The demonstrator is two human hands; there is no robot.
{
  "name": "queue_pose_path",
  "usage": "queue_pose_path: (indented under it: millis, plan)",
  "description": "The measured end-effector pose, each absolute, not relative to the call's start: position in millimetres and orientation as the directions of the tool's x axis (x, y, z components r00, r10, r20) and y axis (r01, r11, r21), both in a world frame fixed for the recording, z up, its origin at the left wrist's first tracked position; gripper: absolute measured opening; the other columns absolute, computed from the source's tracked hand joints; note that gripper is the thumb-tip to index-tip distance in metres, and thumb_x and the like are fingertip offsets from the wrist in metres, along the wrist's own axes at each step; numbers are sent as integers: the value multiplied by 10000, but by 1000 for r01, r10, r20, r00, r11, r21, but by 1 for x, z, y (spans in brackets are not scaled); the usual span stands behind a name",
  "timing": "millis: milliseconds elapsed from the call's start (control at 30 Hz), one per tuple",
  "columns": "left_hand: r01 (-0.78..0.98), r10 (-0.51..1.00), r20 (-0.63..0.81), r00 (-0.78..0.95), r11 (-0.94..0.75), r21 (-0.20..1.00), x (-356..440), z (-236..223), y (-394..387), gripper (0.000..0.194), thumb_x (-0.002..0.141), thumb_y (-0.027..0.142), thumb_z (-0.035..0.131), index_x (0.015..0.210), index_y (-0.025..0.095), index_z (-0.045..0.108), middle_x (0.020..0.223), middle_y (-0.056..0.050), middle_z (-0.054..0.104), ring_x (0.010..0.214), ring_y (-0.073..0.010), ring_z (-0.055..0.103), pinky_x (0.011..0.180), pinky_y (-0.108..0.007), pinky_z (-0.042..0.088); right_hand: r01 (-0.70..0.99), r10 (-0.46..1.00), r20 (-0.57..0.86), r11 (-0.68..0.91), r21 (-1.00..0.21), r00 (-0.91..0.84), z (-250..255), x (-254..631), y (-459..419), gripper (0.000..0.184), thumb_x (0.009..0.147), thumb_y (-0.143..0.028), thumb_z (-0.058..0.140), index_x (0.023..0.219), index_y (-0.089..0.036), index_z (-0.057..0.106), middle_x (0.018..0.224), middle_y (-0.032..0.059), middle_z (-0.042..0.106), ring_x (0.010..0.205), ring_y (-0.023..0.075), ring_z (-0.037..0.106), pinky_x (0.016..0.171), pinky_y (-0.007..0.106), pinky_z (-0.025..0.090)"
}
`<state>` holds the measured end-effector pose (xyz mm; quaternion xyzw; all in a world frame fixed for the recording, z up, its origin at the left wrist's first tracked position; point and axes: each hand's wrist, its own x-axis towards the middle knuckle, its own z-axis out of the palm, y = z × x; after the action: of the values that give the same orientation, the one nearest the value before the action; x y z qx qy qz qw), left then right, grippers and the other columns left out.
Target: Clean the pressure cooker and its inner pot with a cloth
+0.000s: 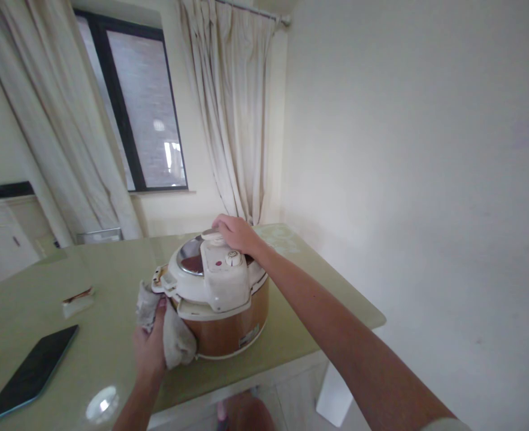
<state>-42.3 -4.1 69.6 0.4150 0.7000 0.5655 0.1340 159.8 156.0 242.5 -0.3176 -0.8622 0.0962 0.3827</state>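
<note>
A white and copper-coloured pressure cooker (221, 308) stands on the greenish glass table (291, 335), near its front right part. My right hand (235, 232) lies on top of the cooker's lid, fingers curled over the lid handle. My left hand (150, 347) grips a crumpled beige cloth (174, 338) and presses it against the cooker's left side, just under the lid's side handle.
A dark tablet (30, 374) lies flat at the table's front left. A small folded paper item (78, 301) sits further back on the left. Behind are a window (142, 114), pale curtains (232, 114) and a white wall on the right. The table's right edge is close to the cooker.
</note>
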Motion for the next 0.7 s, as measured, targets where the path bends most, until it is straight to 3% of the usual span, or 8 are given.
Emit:
queue_pose_path:
  millis: [67,133,233,333,400,467,567,700]
  plan:
    - [380,653,326,-684,-62,923,-15,68,-21,664,950,663,525,1362,159,657,1309,-158,753,1303,-366,674,1072,-534,579,479,599,641,791,-381,-480,241,160,157,219,1037,-211,494,1053,-221,712,1038,37,750,1016,195,640,938,299,437]
    - [424,581,416,-700,-131,896,16,60,-35,663,964,592,540,1450,142,578,1431,-205,672,1387,-359,612,1114,-534,547,483,565,696,805,-346,-443,241,162,155,169,1013,-193,534,1042,-205,700,1050,53,734,1048,201,618,961,303,432]
    - [573,498,540,-679,-101,813,52,38,-47,748,958,501,571,1567,88,433,1456,-301,599,1423,-424,555,1106,-631,515,480,522,762,817,-319,-383,246,166,146,159,1035,-230,527,1018,-208,683,1050,63,706,1059,207,594,984,315,432]
    - [787,556,709,-434,-150,599,68,11,-53,717,948,374,615,1618,218,415,1511,-229,583,1475,-410,494,1174,-639,455,430,482,815,841,-327,-322,253,175,125,201,1060,-264,484,1026,-215,677,1080,76,686,1073,209,595,1025,334,435]
    - [880,620,761,-192,-234,413,73,-1,-56,668,900,238,651,1553,334,542,1503,-138,622,1443,-385,528,1209,-597,441,360,453,863,861,-359,-222,250,185,100,200,1058,-288,489,1066,-217,676,1105,83,682,1084,211,607,1033,342,449]
    - [907,661,749,-39,-291,304,78,-3,-57,684,837,114,655,1458,400,648,1448,-77,678,1344,-368,605,1187,-568,470,288,447,895,858,-425,-13,232,200,66,211,1062,-324,490,1110,-220,668,1114,85,678,1075,213,621,1007,350,477]
    - [878,710,704,7,-341,336,90,19,-57,719,768,51,650,1406,378,699,1359,-68,724,1235,-365,643,1117,-559,520,212,480,798,791,-573,365,170,226,3,270,1098,-362,411,1148,-226,638,1114,85,657,1065,225,629,964,385,508]
    - [713,781,614,-115,-365,599,118,72,-59,541,810,207,676,1340,301,722,1281,-113,726,1177,-370,646,1039,-567,552,354,469,684,610,-708,559,59,242,-71,272,1046,-403,525,1252,-276,648,1230,114,633,1182,296,611,1026,503,490]
